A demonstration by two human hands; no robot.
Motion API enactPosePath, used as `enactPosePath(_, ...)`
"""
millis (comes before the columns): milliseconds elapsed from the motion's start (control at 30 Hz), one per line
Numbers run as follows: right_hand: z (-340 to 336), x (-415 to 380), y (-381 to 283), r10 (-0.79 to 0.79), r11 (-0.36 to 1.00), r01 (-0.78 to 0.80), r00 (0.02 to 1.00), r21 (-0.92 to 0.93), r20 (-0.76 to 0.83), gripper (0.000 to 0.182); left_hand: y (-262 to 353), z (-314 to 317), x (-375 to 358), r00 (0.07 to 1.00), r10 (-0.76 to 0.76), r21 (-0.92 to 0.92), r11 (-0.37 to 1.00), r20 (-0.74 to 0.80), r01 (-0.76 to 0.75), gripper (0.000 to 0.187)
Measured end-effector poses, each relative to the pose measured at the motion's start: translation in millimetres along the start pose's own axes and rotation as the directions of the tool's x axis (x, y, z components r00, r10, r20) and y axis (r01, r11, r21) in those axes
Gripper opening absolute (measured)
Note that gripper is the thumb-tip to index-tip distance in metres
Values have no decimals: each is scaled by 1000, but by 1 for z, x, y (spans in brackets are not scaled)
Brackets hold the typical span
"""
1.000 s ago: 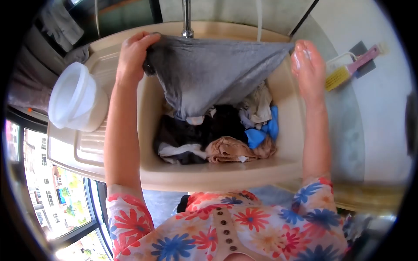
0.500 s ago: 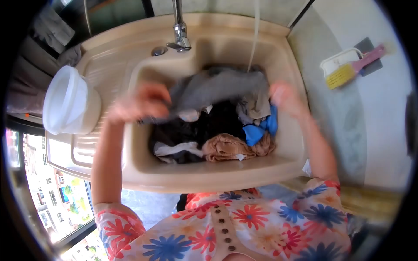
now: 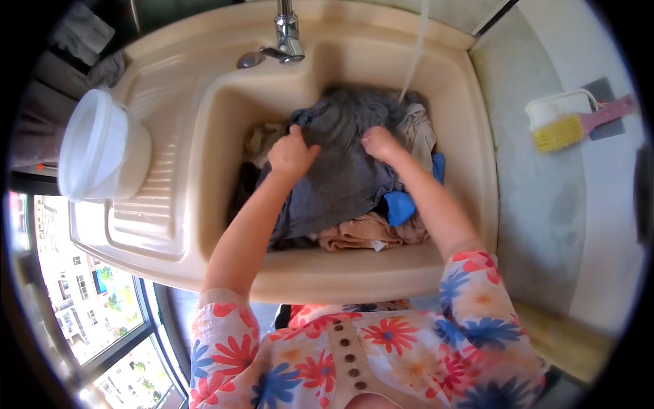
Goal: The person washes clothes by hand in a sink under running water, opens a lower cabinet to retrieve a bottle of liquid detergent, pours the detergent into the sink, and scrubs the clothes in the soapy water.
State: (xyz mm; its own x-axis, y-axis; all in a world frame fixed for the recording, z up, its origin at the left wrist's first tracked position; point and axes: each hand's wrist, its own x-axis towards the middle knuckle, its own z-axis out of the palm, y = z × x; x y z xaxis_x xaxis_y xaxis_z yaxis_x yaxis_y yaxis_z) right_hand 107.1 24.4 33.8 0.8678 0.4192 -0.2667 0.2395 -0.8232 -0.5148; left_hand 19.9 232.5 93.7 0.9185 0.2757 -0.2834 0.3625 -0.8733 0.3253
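Note:
A wet-looking dark grey garment [image 3: 334, 184] lies spread over other laundry in the beige sink basin [image 3: 225, 198]. My left hand [image 3: 293, 155] grips its upper left part, with the thumb sticking out to the side. On the other side of the cloth, my right hand [image 3: 383, 144] is closed on a fold of the same garment. Below the grey cloth show a brown cloth [image 3: 357, 233] and a blue cloth [image 3: 399, 208]. A light beige cloth [image 3: 417, 129] lies at the right. The rest of the pile is covered.
Above the basin stands a chrome faucet [image 3: 288, 37]. A thin stream of water [image 3: 414, 58] falls on the cloth from above. On the ribbed drainboard [image 3: 146, 177] sits a white tub [image 3: 102, 146]. A yellow brush with a pink handle [image 3: 562, 133] is at the right wall.
My hands have come inward and closer together over the basin. The grey garment, stretched between them before, now lies lower and spread across the pile, hiding more of the dark clothes.

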Motion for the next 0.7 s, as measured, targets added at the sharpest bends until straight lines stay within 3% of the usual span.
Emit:
enactPosePath(33,8,5,-4,108,990,-106,994,-90,20,20,0,0,3,998,-65,-14,998,2,65,53)
enactPosePath(67,11,9,-2,97,980,-90,995,-176,32,21,-1,-1,6,992,-129,-27,991,2,129,55)
enactPosePath(100,10,8,1,148,980,-147,989,-130,-7,21,-9,3,11,988,-154,-28,988,12,154,50)
enactPosePath(133,7,8,3,196,976,-199,980,-84,-43,21,-16,6,15,990,-144,-68,987,-5,143,45)
enactPosePath(233,1,11,2,175,972,-162,983,-171,63,23,-27,15,21,992,-92,-207,976,-82,73,32)
enactPosePath(300,3,17,7,228,973,-225,971,-48,72,13,-32,19,24,984,-33,-316,948,-174,-24,26)
enactPosePath(333,3,21,8,253,967,-255,964,17,79,10,-38,18,29,988,-60,-497,868,-145,-20,25)
enactPosePath(367,-12,20,22,124,730,-294,945,616,304,6,-47,16,35,991,-80,-658,753,-106,-10,25)
enactPosePath(400,-33,15,35,-118,165,-371,912,914,392,10,-52,15,37,994,-93,-795,607,-62,7,24)
enactPosePath(433,-51,4,28,-82,19,-311,947,950,312,13,-46,-4,25,995,-97,-910,412,0,41,23)
enactPosePath(467,-71,-7,20,-34,-123,-236,972,964,234,17,-42,-20,17,994,-99,-944,320,45,75,18)
enactPosePath(533,-104,-17,34,-156,-402,-112,986,909,53,14,-54,-32,17,986,-52,-985,67,156,159,17)
enactPosePath(600,-134,-30,46,-161,-481,93,968,872,-192,18,-63,-48,14,988,0,-977,-152,153,151,16)
enactPosePath(667,-152,-43,63,-72,-452,208,961,868,-267,18,-72,-75,5,981,6,-938,-290,195,189,17)
enactPosePath(700,-158,-50,68,-27,-433,264,952,862,-305,19,-82,-89,-2,961,81,-898,-345,264,275,18)
